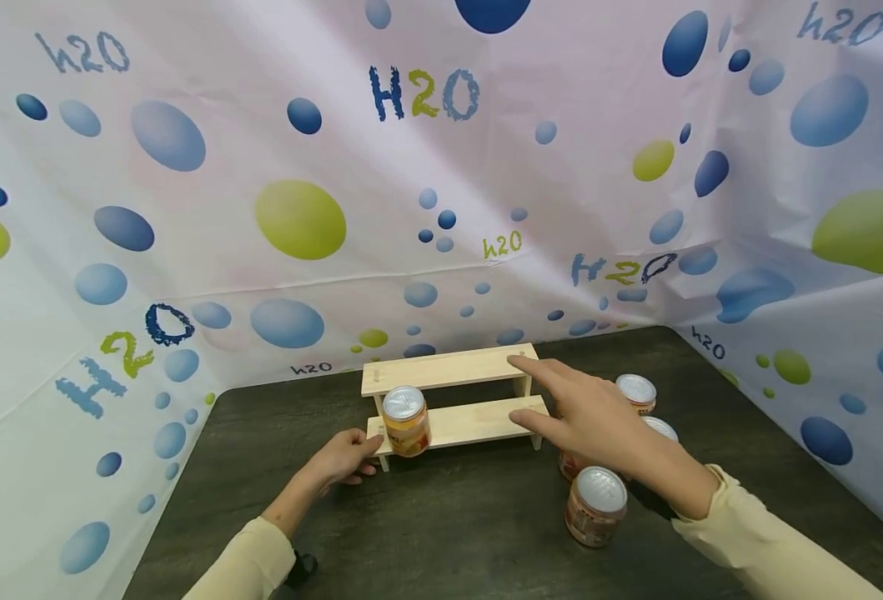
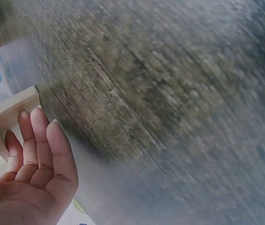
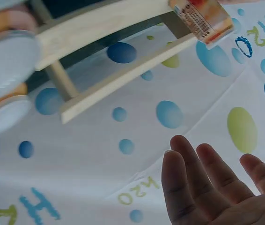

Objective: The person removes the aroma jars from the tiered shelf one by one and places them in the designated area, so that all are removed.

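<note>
A two-step wooden shelf [image 1: 449, 425] stands on the dark table, with one orange-labelled can [image 1: 407, 429] on the left part of its lower step. My left hand [image 1: 343, 458] holds the left end of that lower step, thumb at the board's edge and fingers below it. In the left wrist view the fingers [image 2: 41, 150] lie along the pale wood [image 2: 15, 104]. My right hand [image 1: 599, 412] is spread out over the shelf's right side, holding nothing. Its fingers [image 3: 200, 178] are extended and apart in the right wrist view.
To the right of the shelf, several similar cans stand on the table, partly hidden under my right arm. One can [image 1: 596, 507] is nearer to me and another can [image 1: 636, 392] farther back. A patterned white curtain [image 1: 208, 200] encloses the table's back and sides.
</note>
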### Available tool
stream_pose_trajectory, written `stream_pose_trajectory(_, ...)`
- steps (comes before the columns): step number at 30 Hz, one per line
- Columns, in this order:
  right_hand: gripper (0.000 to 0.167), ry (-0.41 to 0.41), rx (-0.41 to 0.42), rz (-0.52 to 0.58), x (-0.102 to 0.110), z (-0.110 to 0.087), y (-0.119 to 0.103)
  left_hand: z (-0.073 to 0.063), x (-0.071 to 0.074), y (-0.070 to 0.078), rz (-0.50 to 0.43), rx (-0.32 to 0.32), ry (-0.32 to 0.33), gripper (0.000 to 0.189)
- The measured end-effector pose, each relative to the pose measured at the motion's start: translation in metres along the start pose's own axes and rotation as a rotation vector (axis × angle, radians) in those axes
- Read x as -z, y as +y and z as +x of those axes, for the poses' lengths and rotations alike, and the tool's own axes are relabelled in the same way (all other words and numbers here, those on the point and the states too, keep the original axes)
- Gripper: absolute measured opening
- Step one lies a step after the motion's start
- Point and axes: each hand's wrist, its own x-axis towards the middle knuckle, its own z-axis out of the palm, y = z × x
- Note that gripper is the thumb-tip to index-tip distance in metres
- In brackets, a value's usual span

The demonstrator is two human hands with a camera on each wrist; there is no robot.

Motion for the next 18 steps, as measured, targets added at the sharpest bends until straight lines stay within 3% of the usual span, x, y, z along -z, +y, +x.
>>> stream_pose_trajectory(7, 0.070, -0.032, 0.015, 0.045, -0.005, 0.029, -0.018, 0.000, 0.001, 0.000, 0.000, 0.001, 0.002, 0.032)
stream_pose_trajectory(18, 0.069, -0.072, 0.043, 0.111, -0.029, 0.065, -0.037, -0.002, 0.001, 0.002, 0.003, 0.012, 0.000, 0.032)
